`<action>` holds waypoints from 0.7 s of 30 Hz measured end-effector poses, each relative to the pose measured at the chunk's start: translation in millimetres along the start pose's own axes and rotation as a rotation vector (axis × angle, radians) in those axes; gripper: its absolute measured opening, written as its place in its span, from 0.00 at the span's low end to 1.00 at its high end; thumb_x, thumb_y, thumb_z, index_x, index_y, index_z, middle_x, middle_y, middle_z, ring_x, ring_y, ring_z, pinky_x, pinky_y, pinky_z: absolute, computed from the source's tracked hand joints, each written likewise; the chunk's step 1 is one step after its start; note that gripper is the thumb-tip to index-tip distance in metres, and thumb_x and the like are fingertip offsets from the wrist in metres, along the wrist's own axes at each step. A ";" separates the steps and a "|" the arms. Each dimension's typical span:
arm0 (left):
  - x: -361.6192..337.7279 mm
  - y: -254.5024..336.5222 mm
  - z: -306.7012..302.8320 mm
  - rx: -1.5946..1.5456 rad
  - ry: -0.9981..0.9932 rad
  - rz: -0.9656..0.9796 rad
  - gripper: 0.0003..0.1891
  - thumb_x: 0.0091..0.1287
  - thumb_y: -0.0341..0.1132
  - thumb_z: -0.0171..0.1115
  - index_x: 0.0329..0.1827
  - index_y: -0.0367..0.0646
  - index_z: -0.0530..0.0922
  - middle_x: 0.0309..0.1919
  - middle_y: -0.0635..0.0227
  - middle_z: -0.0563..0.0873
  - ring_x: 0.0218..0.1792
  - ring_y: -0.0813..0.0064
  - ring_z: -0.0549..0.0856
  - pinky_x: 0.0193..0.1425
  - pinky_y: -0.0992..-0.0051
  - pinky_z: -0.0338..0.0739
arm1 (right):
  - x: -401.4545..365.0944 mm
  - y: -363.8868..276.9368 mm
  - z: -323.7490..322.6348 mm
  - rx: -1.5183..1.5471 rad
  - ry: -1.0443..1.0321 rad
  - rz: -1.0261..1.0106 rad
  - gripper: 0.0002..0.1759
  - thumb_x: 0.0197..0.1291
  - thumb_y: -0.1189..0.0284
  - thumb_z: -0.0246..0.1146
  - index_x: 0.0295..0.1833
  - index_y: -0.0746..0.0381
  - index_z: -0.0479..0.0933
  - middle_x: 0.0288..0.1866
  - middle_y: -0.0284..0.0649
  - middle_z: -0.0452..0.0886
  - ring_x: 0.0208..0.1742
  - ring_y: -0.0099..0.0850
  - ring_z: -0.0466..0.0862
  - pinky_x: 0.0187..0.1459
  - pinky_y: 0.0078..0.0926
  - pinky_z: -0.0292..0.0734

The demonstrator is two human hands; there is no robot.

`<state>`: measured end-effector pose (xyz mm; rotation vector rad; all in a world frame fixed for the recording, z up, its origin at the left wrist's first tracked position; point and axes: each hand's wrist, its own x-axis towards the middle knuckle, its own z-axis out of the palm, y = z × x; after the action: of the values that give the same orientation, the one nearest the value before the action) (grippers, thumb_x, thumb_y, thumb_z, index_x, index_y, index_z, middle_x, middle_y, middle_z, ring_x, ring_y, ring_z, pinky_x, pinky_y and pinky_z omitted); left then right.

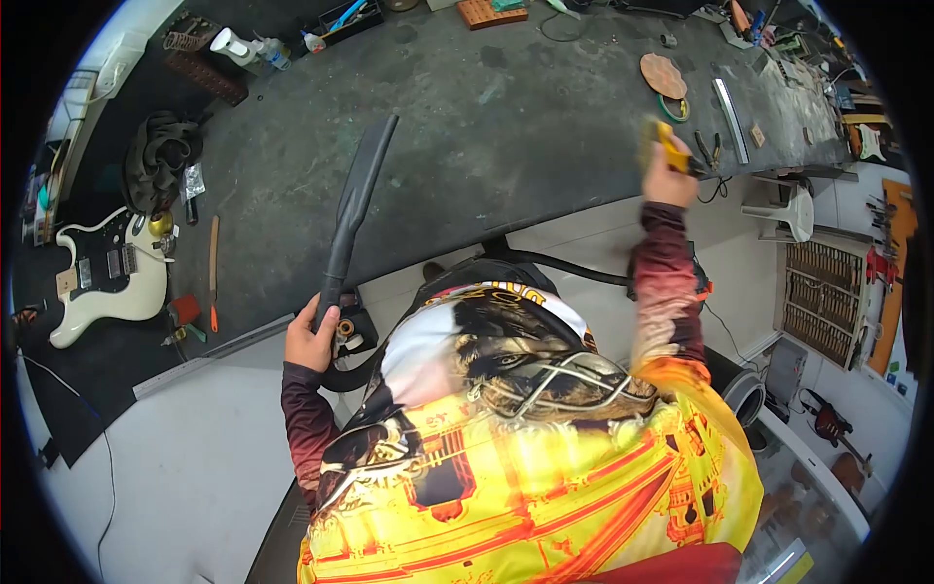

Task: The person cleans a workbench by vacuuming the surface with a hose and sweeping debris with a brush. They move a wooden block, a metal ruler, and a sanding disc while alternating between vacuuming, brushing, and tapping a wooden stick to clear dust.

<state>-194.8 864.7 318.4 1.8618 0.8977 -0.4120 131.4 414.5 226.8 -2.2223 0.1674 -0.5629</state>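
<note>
My left hand (311, 336) is wrapped round the lower end of a black vacuum nozzle (359, 195), whose long flat tip points up over the dark workbench (457, 127). A black hose runs from below that hand behind my body. On the right, my right hand (671, 175) grips a yellow tool (662, 139), blurred by motion, above the bench near its front edge. Pliers (713, 150) with dark handles lie just right of it. Beyond it are a green tape ring (672, 108) and a round brownish piece (664, 76).
A white guitar body (131, 282) lies at the far left, near a wooden-handled tool (214, 263) and a black cloth bundle (161, 161). A metal ruler (730, 119) lies at the right. White bottle (233, 45) and brown block (491, 13) stand along the back.
</note>
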 end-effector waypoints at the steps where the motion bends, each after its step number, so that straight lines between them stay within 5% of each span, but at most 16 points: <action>1: 3.7 4.0 2.6 0.003 0.000 0.003 0.24 0.69 0.42 0.61 0.62 0.35 0.74 0.37 0.66 0.86 0.38 0.80 0.82 0.45 0.78 0.76 | 18.3 33.6 -14.9 -0.065 0.032 -0.007 0.14 0.61 0.69 0.65 0.53 0.58 0.79 0.43 0.42 0.86 0.44 0.34 0.86 0.47 0.32 0.80; 4: 6.1 5.6 10.5 0.073 0.052 0.132 0.24 0.69 0.42 0.61 0.62 0.34 0.74 0.37 0.66 0.85 0.39 0.80 0.82 0.46 0.78 0.76 | -0.4 64.9 -15.1 -0.153 -0.094 0.113 0.13 0.61 0.74 0.62 0.52 0.57 0.81 0.44 0.42 0.86 0.45 0.36 0.86 0.49 0.33 0.80; 8: 22.6 -10.7 16.0 0.076 0.068 0.274 0.23 0.71 0.40 0.60 0.64 0.34 0.73 0.30 0.72 0.81 0.30 0.84 0.78 0.34 0.82 0.72 | -98.4 -31.2 47.2 0.021 -0.266 -0.270 0.14 0.54 0.78 0.65 0.47 0.58 0.81 0.50 0.46 0.83 0.54 0.42 0.83 0.58 0.34 0.75; 10: 28.3 -8.9 14.8 0.033 0.014 0.179 0.23 0.72 0.40 0.59 0.64 0.34 0.72 0.24 0.74 0.78 0.21 0.85 0.76 0.24 0.81 0.70 | -118.6 -84.9 52.6 0.371 -0.541 0.030 0.12 0.55 0.75 0.66 0.46 0.59 0.80 0.49 0.46 0.83 0.53 0.42 0.83 0.56 0.35 0.76; 11: 30.9 -8.0 14.4 0.052 0.047 0.117 0.26 0.69 0.42 0.62 0.63 0.32 0.73 0.39 0.64 0.85 0.41 0.79 0.82 0.49 0.77 0.75 | -105.8 -82.4 51.8 0.404 -0.476 0.003 0.11 0.55 0.74 0.66 0.45 0.59 0.80 0.48 0.45 0.83 0.52 0.41 0.84 0.55 0.34 0.76; 15: 32.8 -1.5 15.1 -0.006 0.033 0.118 0.26 0.69 0.42 0.62 0.63 0.31 0.73 0.39 0.64 0.85 0.41 0.79 0.82 0.49 0.77 0.75 | 10.4 -6.2 18.4 0.134 -0.020 -0.068 0.12 0.57 0.75 0.66 0.47 0.60 0.80 0.46 0.43 0.84 0.48 0.36 0.85 0.51 0.31 0.78; 17: 36.2 -16.0 16.7 0.027 0.072 0.249 0.23 0.72 0.39 0.57 0.64 0.33 0.71 0.19 0.75 0.75 0.15 0.84 0.73 0.18 0.80 0.67 | 64.2 64.8 -5.7 -0.060 0.137 0.013 0.12 0.58 0.75 0.65 0.48 0.56 0.81 0.40 0.41 0.86 0.43 0.36 0.87 0.48 0.32 0.79; 20: 29.0 -9.9 19.0 -0.003 0.055 0.208 0.24 0.72 0.40 0.58 0.64 0.33 0.70 0.19 0.75 0.75 0.15 0.84 0.73 0.18 0.80 0.67 | 86.9 67.2 6.6 -0.480 -0.050 0.192 0.12 0.59 0.67 0.64 0.49 0.53 0.81 0.38 0.42 0.86 0.41 0.42 0.86 0.46 0.37 0.80; 21: 28.3 -3.2 20.6 -0.003 0.062 0.210 0.24 0.72 0.40 0.58 0.64 0.33 0.70 0.19 0.75 0.75 0.15 0.84 0.73 0.18 0.80 0.67 | 73.3 38.5 25.0 -0.334 -0.086 0.123 0.12 0.59 0.67 0.63 0.49 0.54 0.81 0.39 0.43 0.86 0.41 0.44 0.86 0.45 0.38 0.80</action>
<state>-176.1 858.5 289.3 1.9514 0.7333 -0.2248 210.4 384.6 208.6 -2.5323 0.3744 -0.3929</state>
